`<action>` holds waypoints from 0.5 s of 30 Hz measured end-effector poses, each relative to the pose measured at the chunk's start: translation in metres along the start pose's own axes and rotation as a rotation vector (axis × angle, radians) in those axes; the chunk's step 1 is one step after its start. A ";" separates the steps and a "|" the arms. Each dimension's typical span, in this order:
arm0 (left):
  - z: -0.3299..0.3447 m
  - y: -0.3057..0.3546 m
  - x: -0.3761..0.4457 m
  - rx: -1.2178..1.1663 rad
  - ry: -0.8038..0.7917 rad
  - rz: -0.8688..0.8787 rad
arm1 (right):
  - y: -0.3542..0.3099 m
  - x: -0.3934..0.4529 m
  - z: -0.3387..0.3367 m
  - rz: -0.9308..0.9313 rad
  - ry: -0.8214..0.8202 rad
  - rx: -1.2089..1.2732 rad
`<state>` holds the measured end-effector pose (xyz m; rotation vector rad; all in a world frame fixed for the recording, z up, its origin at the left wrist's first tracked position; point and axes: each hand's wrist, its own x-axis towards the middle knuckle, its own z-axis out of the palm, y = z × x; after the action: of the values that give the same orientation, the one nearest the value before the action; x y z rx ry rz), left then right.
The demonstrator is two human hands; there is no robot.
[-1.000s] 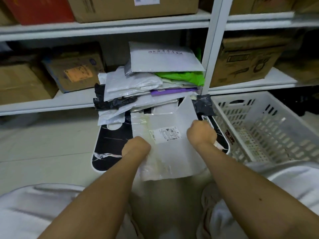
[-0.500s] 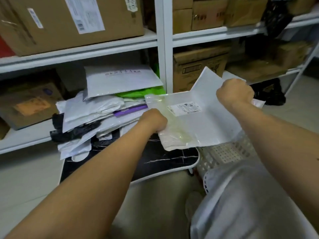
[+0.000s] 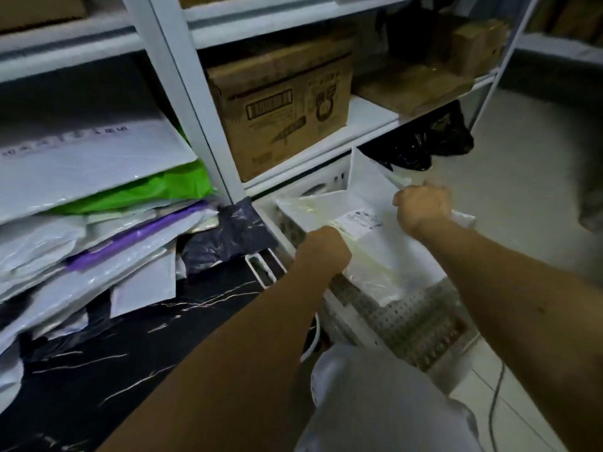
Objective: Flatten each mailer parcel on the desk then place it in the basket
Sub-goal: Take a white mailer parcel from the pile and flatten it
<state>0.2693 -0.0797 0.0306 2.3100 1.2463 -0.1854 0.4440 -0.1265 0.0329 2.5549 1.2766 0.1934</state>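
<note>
A flat white mailer parcel [image 3: 375,252] with a small printed label hangs over the white perforated basket [image 3: 414,324] at the right. My left hand [image 3: 323,247] grips its near left edge. My right hand [image 3: 422,207] grips its far right edge, where a corner of the mailer stands up. A pile of several other mailers [image 3: 98,223], white, green, purple and black, lies on the black marbled desk [image 3: 130,353] at the left.
White metal shelving [image 3: 208,135] stands behind the desk and basket, holding cardboard boxes [image 3: 284,106]. A black plastic bag [image 3: 424,141] lies under the lower shelf at the right. A cable [image 3: 494,396] runs over the pale floor tiles near the basket.
Both hands have carried the white mailer from above the desk rightward to over the basket and lower. The view has swung right with them.
</note>
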 end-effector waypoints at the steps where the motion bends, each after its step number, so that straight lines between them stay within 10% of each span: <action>1: 0.007 0.001 0.009 0.027 -0.042 0.026 | -0.004 0.005 0.014 -0.002 -0.020 0.019; 15: 0.091 -0.015 0.091 0.848 -0.614 0.014 | -0.052 0.041 0.168 0.087 -0.391 0.239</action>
<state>0.3197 -0.0496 -0.0854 2.5641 0.9047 -1.5366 0.4691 -0.0954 -0.1431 2.6647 1.0926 -0.4475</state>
